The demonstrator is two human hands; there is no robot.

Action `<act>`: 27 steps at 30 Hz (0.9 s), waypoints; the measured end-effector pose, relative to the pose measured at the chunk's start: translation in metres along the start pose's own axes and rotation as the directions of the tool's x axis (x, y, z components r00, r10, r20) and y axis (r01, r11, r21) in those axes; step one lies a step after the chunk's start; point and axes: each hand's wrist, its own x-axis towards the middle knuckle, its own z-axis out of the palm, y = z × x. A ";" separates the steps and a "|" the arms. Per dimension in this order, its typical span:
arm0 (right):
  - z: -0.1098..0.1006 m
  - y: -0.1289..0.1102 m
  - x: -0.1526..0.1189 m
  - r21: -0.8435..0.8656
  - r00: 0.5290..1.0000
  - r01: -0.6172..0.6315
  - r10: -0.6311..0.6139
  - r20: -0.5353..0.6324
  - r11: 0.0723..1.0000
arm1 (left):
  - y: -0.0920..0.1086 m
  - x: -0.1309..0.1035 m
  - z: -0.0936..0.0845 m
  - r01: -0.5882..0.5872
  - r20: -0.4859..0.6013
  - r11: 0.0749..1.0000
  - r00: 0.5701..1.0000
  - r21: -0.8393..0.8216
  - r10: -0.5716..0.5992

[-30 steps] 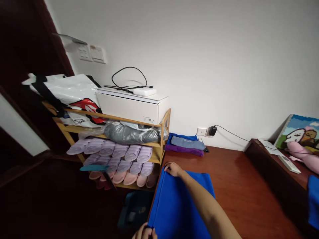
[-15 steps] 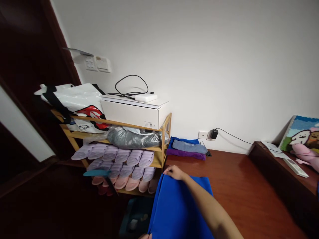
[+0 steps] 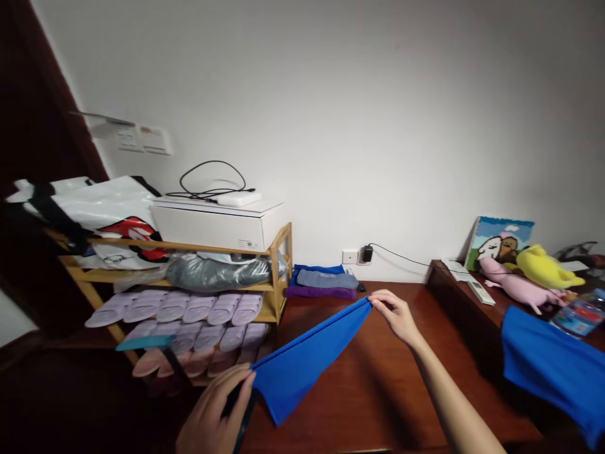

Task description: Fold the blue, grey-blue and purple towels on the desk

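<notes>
While both hands grip its upper edge, a blue cloth (image 3: pixel 309 356) stretches on a slant between them over the tabletop (image 3: pixel 326 425), its loose part hanging down to a pointed corner near the left; whether that corner touches the wood cannot be told. The left hand (image 3: pixel 212 407), lower and closer to the camera, pinches one end between thumb and fingers; the right hand (image 3: pixel 392 313), farther off and higher, pinches the other in the same way. Beyond the cloth, against the wall, lies a folded pile with a grey piece (image 3: pixel 326 279) above a purple one (image 3: pixel 321 292). To the left stands a wooden rack (image 3: pixel 282 274) bearing a white box (image 3: pixel 208 226) and rows of lilac slippers (image 3: pixel 172 306). To the right, a second blue cloth (image 3: pixel 553 366) lies near a plastic bottle (image 3: pixel 579 323), with a pink plush toy (image 3: pixel 513 284), a yellow plush toy (image 3: pixel 543 266) and a white remote (image 3: pixel 481 292) farther back.
</notes>
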 end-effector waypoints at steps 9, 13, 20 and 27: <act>-0.108 -0.070 -0.058 -0.119 0.962 0.068 -0.097 -0.255 0.991 | 0.075 0.098 -0.019 -0.184 0.104 0.971 0.974 -0.154 0.201; -0.135 -0.076 -0.082 -0.118 0.955 0.017 -0.051 -0.291 0.993 | 0.106 0.116 -0.008 -0.137 0.135 0.966 0.976 -0.219 0.169; -0.165 -0.073 -0.124 -0.013 0.935 -0.130 0.119 -0.333 0.991 | 0.138 0.115 0.013 -0.184 0.174 0.947 0.957 -0.264 0.234; -0.189 -0.070 -0.153 -0.051 0.915 -0.172 0.141 -0.377 0.984 | 0.136 0.110 0.027 -0.318 0.187 0.917 0.912 -0.240 0.365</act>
